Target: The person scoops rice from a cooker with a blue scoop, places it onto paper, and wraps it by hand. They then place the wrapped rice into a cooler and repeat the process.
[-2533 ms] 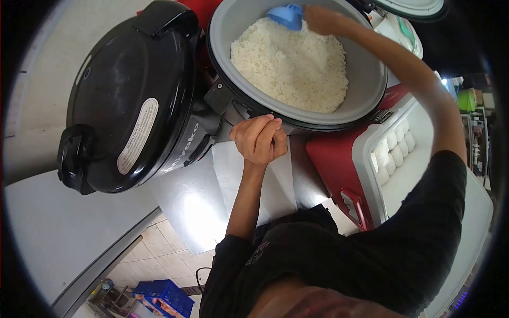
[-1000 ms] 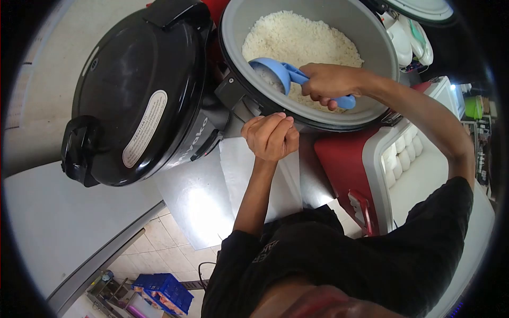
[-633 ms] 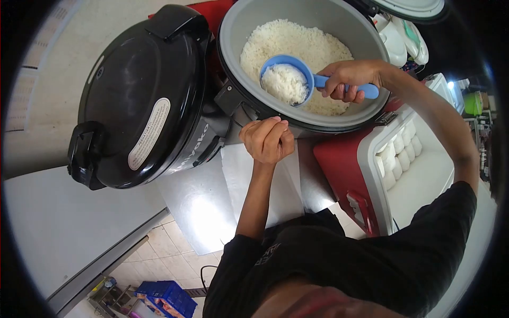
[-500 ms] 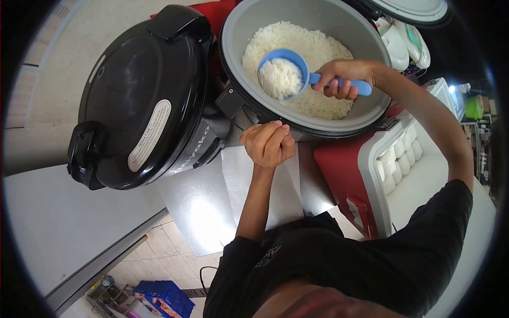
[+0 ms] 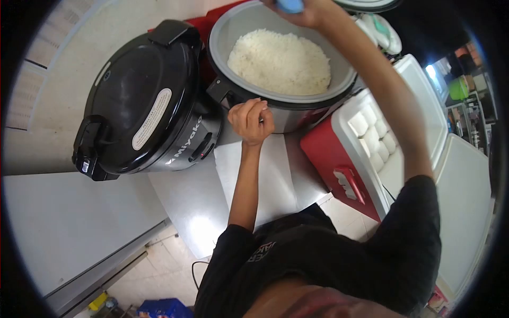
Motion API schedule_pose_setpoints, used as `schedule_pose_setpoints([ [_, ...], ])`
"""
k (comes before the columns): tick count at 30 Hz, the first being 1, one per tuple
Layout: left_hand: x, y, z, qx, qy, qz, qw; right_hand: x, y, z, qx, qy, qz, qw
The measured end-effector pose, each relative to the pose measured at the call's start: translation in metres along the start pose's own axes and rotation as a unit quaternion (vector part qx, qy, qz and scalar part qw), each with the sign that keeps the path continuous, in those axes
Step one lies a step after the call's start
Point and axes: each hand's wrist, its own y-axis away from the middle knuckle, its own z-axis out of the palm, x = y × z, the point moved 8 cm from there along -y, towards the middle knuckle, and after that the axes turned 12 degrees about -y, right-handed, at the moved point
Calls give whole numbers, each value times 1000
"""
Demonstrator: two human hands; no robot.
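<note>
Cooked white rice (image 5: 281,63) lies mounded in the grey pot (image 5: 217,40) of an open rice cooker. At the top edge of the head view, my right hand (image 5: 307,13) is closed on a blue scoop (image 5: 289,5). Only part of the scoop shows, so its bowl and anything in it are out of sight. My left hand (image 5: 250,122) is curled up close in front of the cooker's near rim. Its palm side is hidden, and whether anything is inside the fingers cannot be made out.
A black rice cooker (image 5: 143,100) with its lid down stands left. White sheets (image 5: 257,175) lie on the steel table (image 5: 180,201). To the right, an open red cooler (image 5: 339,164) contains several white rounded packs (image 5: 374,135). A blue crate (image 5: 164,308) is on the floor.
My right hand has swung up from over the rice to the top edge, taking most of the scoop out of view. My left hand stays curled near the rim. The camera view has shifted.
</note>
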Motion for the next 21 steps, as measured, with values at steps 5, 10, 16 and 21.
schedule_pose_setpoints([
  [5,3,-21,-10,-76,92,-32,992,31,13,47,-177,-53,-9,983],
  [10,0,41,-71,-148,183,-174,956,136,113,27,-195,-177,47,964],
  [16,-4,209,-163,-497,137,-160,842,283,231,-157,42,-224,209,951],
  [21,-6,264,-204,-602,89,-95,788,360,314,-321,304,-151,204,918],
])
